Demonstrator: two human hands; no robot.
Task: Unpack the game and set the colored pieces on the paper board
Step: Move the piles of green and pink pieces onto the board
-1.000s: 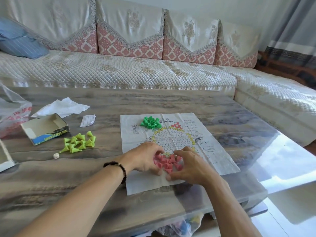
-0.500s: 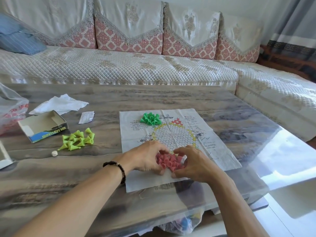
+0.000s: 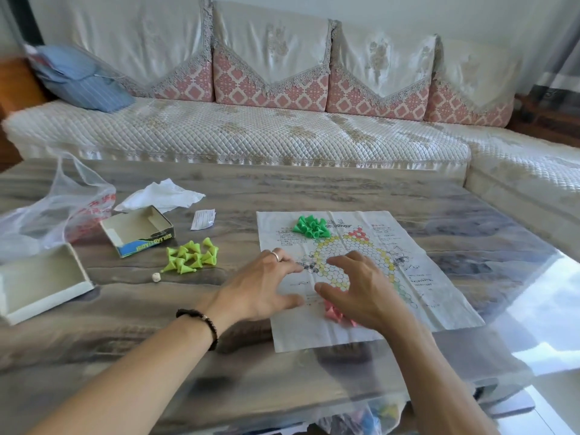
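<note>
A quilted cream sofa (image 3: 238, 136) with pink lattice cushions ran behind the table (image 3: 314, 193), whose top was glossy, grey and wood-grained. On it lay your paper board (image 3: 439, 296), a creased thin sheet printed with a honeycomb ring of yellow, red and green cells.

Your left hand (image 3: 260, 284) hovered over the board's near left edge, fingers spread and empty, a silver ring on one finger and a dark beaded bracelet (image 3: 204, 321) at the wrist. Your right hand (image 3: 361, 290) arched over the board's near middle, fingers curled loosely and apart, gripping nothing. Under its palm sat the pink pieces (image 3: 334, 312), small cones clustered on the paper and mostly hidden by the hand.

The green pieces (image 3: 310, 227), the same flared cone shape, stood bunched at the board's far left corner. The yellow-green pieces (image 3: 191, 255) lay in a loose heap off the board, on the bare table to its left, with a small white die (image 3: 156, 277) just in front of them.

Beyond those sat the open cardboard box (image 3: 138, 230), its side printed blue and yellow. A white lid (image 3: 40, 287) rested near the left edge. Behind it lay a crumpled clear plastic bag (image 3: 53, 208), a wrinkled white tissue (image 3: 160, 196) and a small folded slip (image 3: 203, 219).
</note>
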